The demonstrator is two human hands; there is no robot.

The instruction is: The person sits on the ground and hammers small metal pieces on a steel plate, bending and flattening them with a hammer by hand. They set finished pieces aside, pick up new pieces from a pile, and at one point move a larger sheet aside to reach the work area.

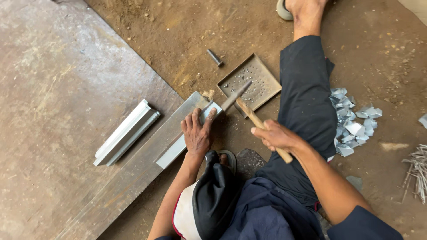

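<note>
- Left hand (197,134), centre of frame: fingers curled down over the end of a folded sheet-metal channel (187,138), thumb on the near edge, pressing it flat against a long steel bar (133,173).
- Right hand (275,135), right of centre: fingers wrapped fully round the wooden handle of a hammer (242,104); head raised, poised just above and right of the channel's end.
- Channel lying diagonally along the bar, its upper-right end just below the hammer head, its lower-left end free.
- Judged in progress: folds already formed along the length; hammering at the held end evidently not finished.
- A second, similar channel (126,132) left of centre on the large metal plate (53,111), apart from the hands, seemingly complete.
- Square perforated tray (255,84) upper centre, directly behind the hammer; small metal cylinder (214,57) on the dirt just beyond it.
- Heap of cut metal scraps (353,124) right of the outstretched leg; bundle of thin rods (416,171) at the right edge.
- Obstructions: tray close to the swing path; thumb near the strike point; own knee close beneath the left forearm.
</note>
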